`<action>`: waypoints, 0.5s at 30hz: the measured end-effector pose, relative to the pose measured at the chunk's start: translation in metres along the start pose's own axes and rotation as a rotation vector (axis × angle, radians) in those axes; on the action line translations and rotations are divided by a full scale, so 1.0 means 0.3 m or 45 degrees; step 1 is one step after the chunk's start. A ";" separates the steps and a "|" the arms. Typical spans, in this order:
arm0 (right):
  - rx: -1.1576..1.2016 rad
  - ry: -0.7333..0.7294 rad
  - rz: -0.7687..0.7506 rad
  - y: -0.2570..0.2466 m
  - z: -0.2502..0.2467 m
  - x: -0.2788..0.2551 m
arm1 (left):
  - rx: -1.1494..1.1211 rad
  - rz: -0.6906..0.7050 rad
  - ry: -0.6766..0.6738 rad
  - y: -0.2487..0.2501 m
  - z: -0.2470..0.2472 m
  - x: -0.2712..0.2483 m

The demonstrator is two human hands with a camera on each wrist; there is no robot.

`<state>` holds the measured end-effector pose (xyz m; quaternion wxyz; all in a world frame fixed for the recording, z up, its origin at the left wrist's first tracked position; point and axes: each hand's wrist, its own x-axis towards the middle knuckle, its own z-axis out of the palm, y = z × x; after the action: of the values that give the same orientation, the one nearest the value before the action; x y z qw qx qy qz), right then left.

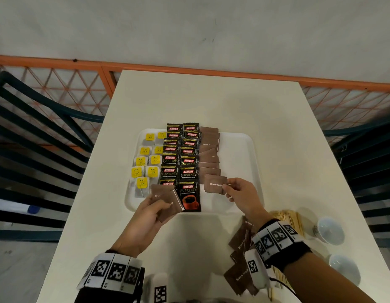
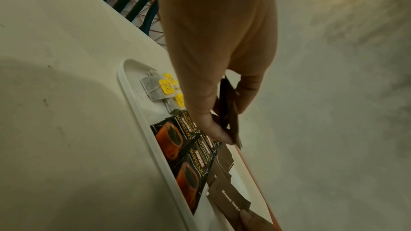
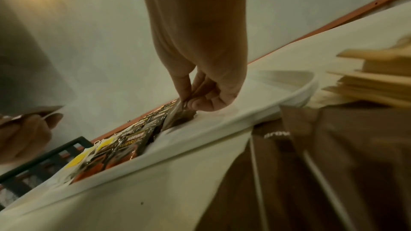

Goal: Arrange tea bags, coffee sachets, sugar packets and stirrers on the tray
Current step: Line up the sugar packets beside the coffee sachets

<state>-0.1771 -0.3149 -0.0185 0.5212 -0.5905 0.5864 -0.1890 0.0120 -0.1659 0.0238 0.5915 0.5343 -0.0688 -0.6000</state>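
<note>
Hands over tray (image 1: 244,145), left (image 1: 146,213) gripping sugar packets (image 1: 167,202), right (image 1: 242,193) pinching 1 packet (image 1: 214,184)

The right hand (image 3: 200,76) reaches down from the top centre of the frame, thumb and forefinger pinching the edge of a brown sugar packet (image 3: 175,117) over the white tray (image 3: 200,133). Black coffee sachets (image 3: 138,140) and yellow-tagged tea bags (image 3: 84,157) run toward lower left. Loose brown sugar packets (image 3: 333,164) fill the lower right; wooden stirrers (image 3: 378,76) lie at right. The left hand (image 3: 24,134) holds brown packets at the left edge.

On the tray (image 1: 244,149), tea bags (image 1: 144,162) lie left, coffee sachets (image 1: 181,162) middle, sugar packets (image 1: 209,154) right.
</note>
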 end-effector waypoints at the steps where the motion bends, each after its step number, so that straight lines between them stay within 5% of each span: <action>1: -0.017 0.002 -0.001 0.002 0.007 0.006 | 0.011 0.005 0.002 -0.001 0.002 -0.001; 12: -0.230 0.206 -0.124 -0.020 0.065 0.009 | 0.229 0.090 0.072 -0.004 0.004 -0.001; 15: -0.229 0.038 -0.187 -0.073 0.074 -0.047 | 0.245 0.093 0.060 -0.005 0.016 0.005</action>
<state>-0.1511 -0.2988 -0.0033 0.4423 -0.6733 0.5639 -0.1820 0.0079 -0.1694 0.0239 0.5604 0.5998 -0.1315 -0.5558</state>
